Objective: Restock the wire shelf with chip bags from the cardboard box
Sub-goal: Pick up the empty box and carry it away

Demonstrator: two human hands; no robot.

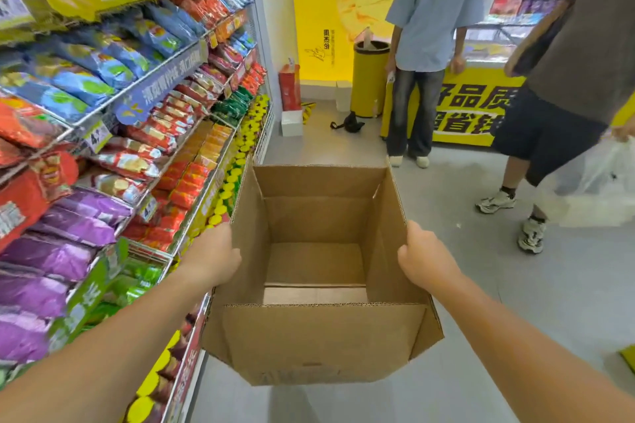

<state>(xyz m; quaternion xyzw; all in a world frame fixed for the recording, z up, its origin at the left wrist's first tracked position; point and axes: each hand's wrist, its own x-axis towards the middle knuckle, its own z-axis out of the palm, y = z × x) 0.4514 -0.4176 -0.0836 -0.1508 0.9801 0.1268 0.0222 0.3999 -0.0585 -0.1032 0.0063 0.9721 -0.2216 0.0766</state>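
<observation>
Brown cardboard box (319, 336), empty, mouth facing up, flaps standing, long axis unclear, left grip (213, 256) and right grip (424, 259) clasping its side flaps

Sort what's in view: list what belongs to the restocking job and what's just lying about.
Job:
cardboard box, empty, held at its sides by the left hand and right hand
wire shelf
chip bags on it

Lying about:
yellow bin
black bag on the floor
red carton
white box in front of it
</observation>
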